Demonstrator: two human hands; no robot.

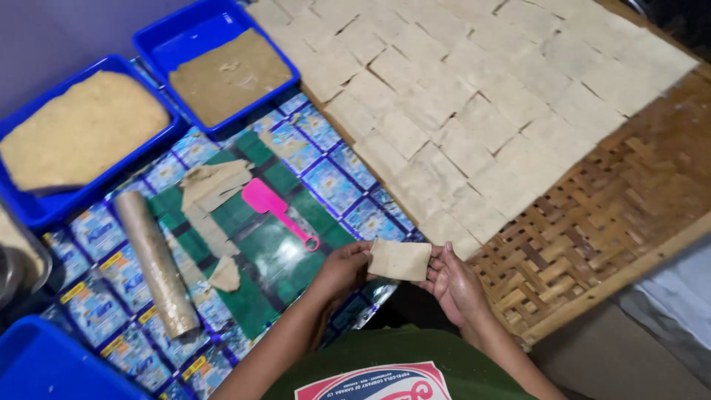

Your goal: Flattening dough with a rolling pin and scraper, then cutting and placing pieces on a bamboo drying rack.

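Both my hands hold one thin beige dough sheet (401, 259) flat between them, low in the head view. My left hand (342, 268) grips its left edge and my right hand (453, 281) its right edge. The sheet hovers beside the near edge of a woven bamboo tray (615, 222), which is covered with several overlapping beige sheets (474, 96). To the left, on a glossy printed plastic mat (311, 178), lie a pink plastic scraper (275, 210), a dough-dusted rolling pin (155, 263) and loose strips of cut dough (211, 189).
Two blue plastic tubs at top left hold dough, one pale (78, 130) and one brownish (226, 74). Another blue tub's corner (44, 367) shows at bottom left, with a metal container (18, 259) at the left edge. My green shirt fills the bottom.
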